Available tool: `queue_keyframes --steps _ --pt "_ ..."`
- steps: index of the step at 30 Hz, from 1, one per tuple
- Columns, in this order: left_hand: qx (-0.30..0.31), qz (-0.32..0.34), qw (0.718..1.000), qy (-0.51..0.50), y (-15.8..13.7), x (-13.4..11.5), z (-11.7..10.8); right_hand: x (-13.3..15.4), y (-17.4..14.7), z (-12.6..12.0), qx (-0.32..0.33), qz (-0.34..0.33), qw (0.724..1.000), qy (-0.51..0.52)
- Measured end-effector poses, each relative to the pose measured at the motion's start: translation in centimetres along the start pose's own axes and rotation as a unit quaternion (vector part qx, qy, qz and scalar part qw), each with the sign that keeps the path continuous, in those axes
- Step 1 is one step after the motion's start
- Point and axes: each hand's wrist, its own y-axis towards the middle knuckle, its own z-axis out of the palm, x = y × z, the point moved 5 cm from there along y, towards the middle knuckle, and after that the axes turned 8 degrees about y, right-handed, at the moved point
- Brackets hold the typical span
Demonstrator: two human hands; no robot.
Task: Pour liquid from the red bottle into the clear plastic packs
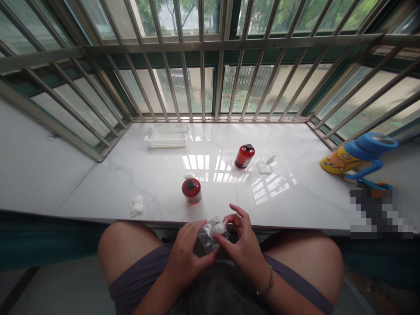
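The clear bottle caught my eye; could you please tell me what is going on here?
A person's left hand grips a clear bottle by its body while the right hand touches its white pump top. A red bottle stands nearby on the white counter, a second red bottle farther back, and a white basket beyond both.

Basket [166, 143] back left on the ledge [95, 197], far bottle [244, 157] to its right, near bottle [191, 192] before them, tissue [136, 205] left, flask [354, 153] right; pump bottle [207, 239] between left hand [187, 247] and right hand [244, 240].
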Motion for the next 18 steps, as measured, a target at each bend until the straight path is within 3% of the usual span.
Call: queue_keyframes --steps 5,11,18 --pt "-0.006 0.005 1.000 0.022 0.2 0.0 0.1 0.8 -0.2 0.1 0.036 -0.019 0.999 0.007" --pt "-0.016 0.046 0.998 0.048 0.6 -0.8 -0.1 0.5 -0.1 -0.4 0.013 -0.014 0.999 -0.043" --pt "-0.021 0.039 0.998 0.053 0.6 -0.4 0.0 2.2 -0.7 -1.8 0.002 -0.110 0.992 -0.067"
